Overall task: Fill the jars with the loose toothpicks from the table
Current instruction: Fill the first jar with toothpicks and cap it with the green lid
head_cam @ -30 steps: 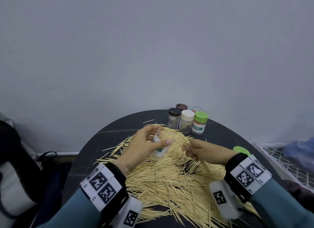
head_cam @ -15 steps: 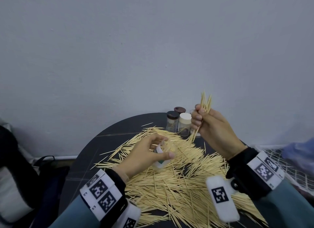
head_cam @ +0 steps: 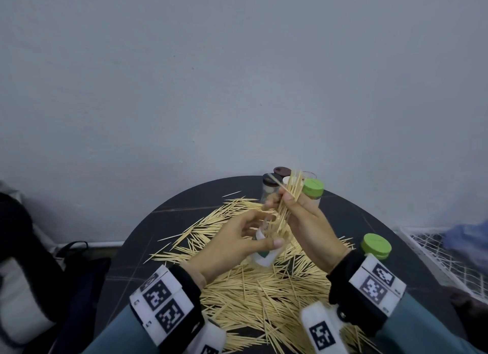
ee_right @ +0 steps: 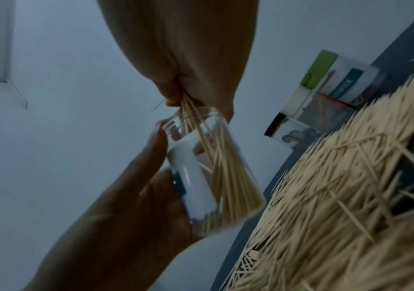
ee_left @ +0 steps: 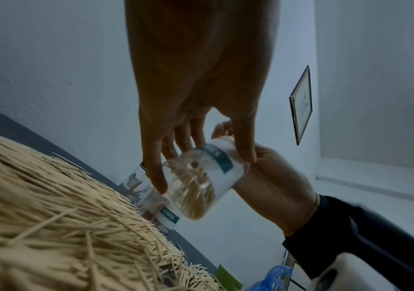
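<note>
Far jars (head_cam: pixel 272 188) partly hidden behind right hand (head_cam: pixel 309 229); toothpick pile (head_cam: pixel 264 295) cut off at near edge.

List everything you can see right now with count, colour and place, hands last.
open jar: one, clear with white and teal label, tilted above the pile, partly filled
toothpick bunch: one, pale wood, lower ends inside the open jar's mouth
loose toothpicks: large pile, pale wood, spread across the table
table: one, round, black
capped jars: a cluster at the table's far edge; green, white, black and brown lids; exact count unclear
loose lid: one, green, on the table's right side
wire rack: one, white, right of the table
bag: one, dark, lower left
left hand: grips the open jar
right hand: pinches the toothpick bunch
</note>
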{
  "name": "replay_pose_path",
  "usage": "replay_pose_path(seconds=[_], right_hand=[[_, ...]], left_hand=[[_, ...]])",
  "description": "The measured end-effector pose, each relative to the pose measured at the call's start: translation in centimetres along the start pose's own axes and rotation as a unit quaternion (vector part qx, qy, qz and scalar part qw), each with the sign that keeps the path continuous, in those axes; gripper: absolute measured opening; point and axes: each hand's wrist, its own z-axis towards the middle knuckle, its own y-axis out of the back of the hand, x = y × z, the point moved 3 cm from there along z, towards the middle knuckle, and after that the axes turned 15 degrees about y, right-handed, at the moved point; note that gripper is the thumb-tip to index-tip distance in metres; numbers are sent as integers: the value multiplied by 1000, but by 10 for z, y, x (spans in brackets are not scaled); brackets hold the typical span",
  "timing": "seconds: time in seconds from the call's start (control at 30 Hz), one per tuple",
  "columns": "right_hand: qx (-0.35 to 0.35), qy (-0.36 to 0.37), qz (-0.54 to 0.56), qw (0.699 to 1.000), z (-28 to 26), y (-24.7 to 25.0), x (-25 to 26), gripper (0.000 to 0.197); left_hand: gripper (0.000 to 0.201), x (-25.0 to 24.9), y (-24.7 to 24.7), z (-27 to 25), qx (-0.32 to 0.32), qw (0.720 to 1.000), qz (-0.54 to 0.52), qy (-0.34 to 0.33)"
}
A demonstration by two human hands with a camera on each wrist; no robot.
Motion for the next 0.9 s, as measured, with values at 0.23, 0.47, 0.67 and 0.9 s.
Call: replay_pose_path(seconds=[0.23,0.47,0.67,0.9], right_hand=[[27,-12,-99,995,-8,0,-10,32],[31,-30,-102,994,-12,-3,-12,36],[8,-63,-129,990,-10,1,-21,38],[32,-85,-138,986,-7,2,-15,27]], left_hand=[[54,-2,5,0,-21,998,-64,-17],[51,0,6,1,-30,999,-34,-18],[44,0,5,1,-28,999,-24,-20],[57,2,6,2,-33,999,-19,-9]])
